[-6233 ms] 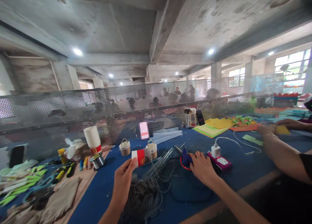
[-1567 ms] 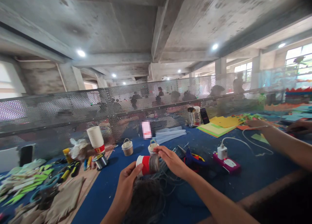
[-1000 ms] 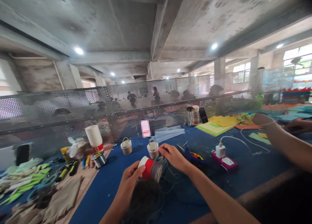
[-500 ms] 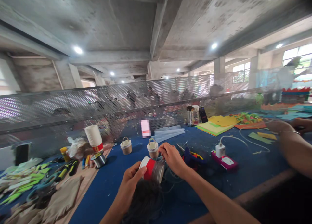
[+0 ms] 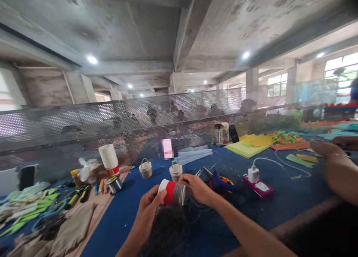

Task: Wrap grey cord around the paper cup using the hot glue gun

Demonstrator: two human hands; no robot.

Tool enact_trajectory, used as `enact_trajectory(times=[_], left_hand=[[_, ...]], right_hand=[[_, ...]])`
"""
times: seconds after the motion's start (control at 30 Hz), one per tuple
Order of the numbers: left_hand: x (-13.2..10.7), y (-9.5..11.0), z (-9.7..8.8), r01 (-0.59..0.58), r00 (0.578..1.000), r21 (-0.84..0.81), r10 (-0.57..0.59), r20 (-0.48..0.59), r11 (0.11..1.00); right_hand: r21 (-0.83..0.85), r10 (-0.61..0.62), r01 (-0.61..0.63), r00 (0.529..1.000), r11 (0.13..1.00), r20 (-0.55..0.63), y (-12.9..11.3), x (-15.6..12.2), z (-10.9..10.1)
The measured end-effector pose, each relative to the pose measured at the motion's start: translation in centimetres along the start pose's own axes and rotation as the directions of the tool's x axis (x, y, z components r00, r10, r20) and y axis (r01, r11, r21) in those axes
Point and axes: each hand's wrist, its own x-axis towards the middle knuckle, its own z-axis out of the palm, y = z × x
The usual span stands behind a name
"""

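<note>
A paper cup (image 5: 169, 192) with a white end and a red band lies tipped on its side in my left hand (image 5: 151, 202), thumb across the band. Thin grey cord (image 5: 179, 194) is wound around the cup's right part. My right hand (image 5: 198, 190) pinches at that wound end, closed on the cord; its fingertips are partly hidden. Loose loops of cord hang below the right hand. Just behind stand two small covered cups with handles, one (image 5: 176, 173) close to my fingers and another (image 5: 145, 170) farther left.
Stacked paper cups (image 5: 109, 159) stand on a wire spool (image 5: 114, 185) at left, near cutters and a glove (image 5: 74, 225). Right are blue-handled scissors (image 5: 219, 182), a purple power strip (image 5: 258, 187) and coloured sheets (image 5: 247, 146). Another person's arm (image 5: 337, 171) reaches in.
My right hand has moved slightly down and left, closer to the cup's wound end. The cup has turned to lie more level. My left hand keeps its hold.
</note>
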Motion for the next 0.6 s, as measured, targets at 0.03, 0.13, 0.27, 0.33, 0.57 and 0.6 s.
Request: enact_trajectory(times=[0.03,0.13,0.27,0.33,0.57,0.6], left_hand=[[0.1,-0.1,-0.1,-0.013,1.000,0.020,0.013,-0.013,1.000],[0.3,-0.3,-0.3,-0.059,0.996,0.046,0.062,-0.064,0.997],[0.6,-0.2,-0.4,-0.102,0.989,0.070,0.109,-0.102,0.992],[0.7,-0.2,-0.4,-0.116,0.985,0.080,0.124,-0.116,0.990],[0.8,-0.1,-0.4,-0.142,0.980,0.117,0.156,-0.120,0.983],[0.8,-0.1,-0.4,-0.140,0.980,0.120,0.154,-0.123,0.983]], right_hand=[[0.030,-0.026,0.026,1.000,0.999,-0.002,-0.1,0.0,-0.1],[0.066,-0.112,0.121,0.986,0.991,-0.124,-0.3,0.2,-0.3],[0.082,-0.049,0.069,0.972,0.994,-0.228,-1.0,0.1,-0.7],[0.106,-0.002,0.019,0.987,0.994,-0.160,-1.4,-0.1,-0.9],[0.118,0.010,-0.006,0.999,0.993,-0.033,-2.2,-0.7,-0.9],[0.108,0.011,-0.007,0.999,0.994,-0.041,-2.2,-0.7,-0.9]])
